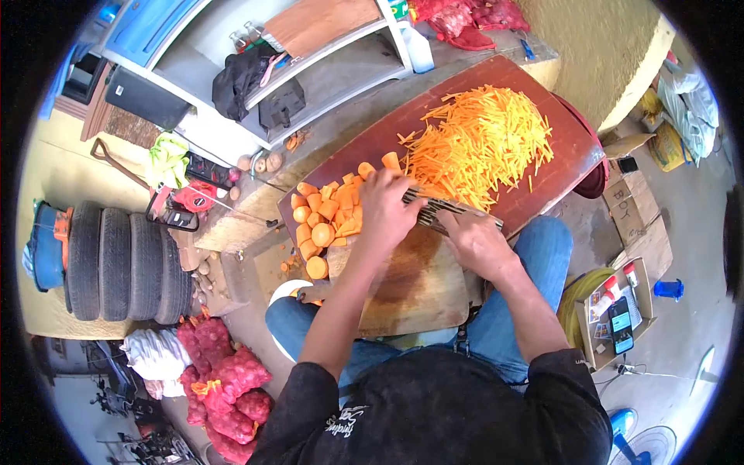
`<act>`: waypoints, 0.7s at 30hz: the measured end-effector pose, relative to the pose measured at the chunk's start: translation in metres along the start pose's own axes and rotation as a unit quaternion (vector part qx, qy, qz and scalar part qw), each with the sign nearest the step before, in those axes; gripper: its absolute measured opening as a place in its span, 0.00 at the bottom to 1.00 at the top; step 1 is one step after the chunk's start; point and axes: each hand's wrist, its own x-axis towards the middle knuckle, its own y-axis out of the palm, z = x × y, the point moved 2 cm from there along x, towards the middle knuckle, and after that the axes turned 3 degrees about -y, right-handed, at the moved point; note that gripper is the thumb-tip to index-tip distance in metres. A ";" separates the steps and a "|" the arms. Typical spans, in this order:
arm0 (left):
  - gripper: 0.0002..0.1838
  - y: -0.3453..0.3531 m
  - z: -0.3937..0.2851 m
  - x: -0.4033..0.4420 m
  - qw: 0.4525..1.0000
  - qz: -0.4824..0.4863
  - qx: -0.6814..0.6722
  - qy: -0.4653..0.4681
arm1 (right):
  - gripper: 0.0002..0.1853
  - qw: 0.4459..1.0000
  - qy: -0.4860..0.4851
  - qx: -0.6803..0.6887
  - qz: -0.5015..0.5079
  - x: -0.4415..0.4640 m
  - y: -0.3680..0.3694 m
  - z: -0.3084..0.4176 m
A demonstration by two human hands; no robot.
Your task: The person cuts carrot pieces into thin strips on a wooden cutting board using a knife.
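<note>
My left hand (385, 208) is closed, its fingertips on the left end of a narrow, dark-and-silver striped metal tool (439, 211). My right hand (479, 242) is wrapped round its other end. The tool's exact kind is unclear. It lies above the far edge of a wooden board (415, 298) with a dark wet patch, resting near my lap. Beyond it, a big heap of shredded carrot (484, 139) covers part of a reddish-brown tabletop (535, 198). Cut carrot chunks (325, 213) are piled left of my left hand, and one carrot piece (391, 161) sits just beyond its knuckles.
A white shelf unit (333, 66) stands beyond the table. Stacked tyres (128, 263) and red mesh sacks (225, 380) are at the left. To the right are an open box (616, 318) with a phone (621, 327), flattened cardboard (632, 209) and a fan (647, 446).
</note>
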 end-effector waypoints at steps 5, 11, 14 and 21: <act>0.22 0.043 0.004 0.041 0.992 0.097 0.075 0.014 | 0.09 1.000 0.005 -0.017 -0.010 -0.005 -0.007 -0.007; 0.26 0.051 0.002 0.045 0.990 0.101 0.082 0.046 | 0.10 1.000 0.014 -0.023 0.010 -0.006 -0.009 -0.010; 0.27 0.048 0.007 0.038 0.993 0.094 0.045 0.048 | 0.12 1.000 0.002 -0.023 0.015 -0.003 -0.008 -0.006; 0.29 0.051 0.009 0.042 0.986 0.110 0.101 0.073 | 0.09 0.999 -0.045 -0.028 -0.003 0.002 -0.009 0.005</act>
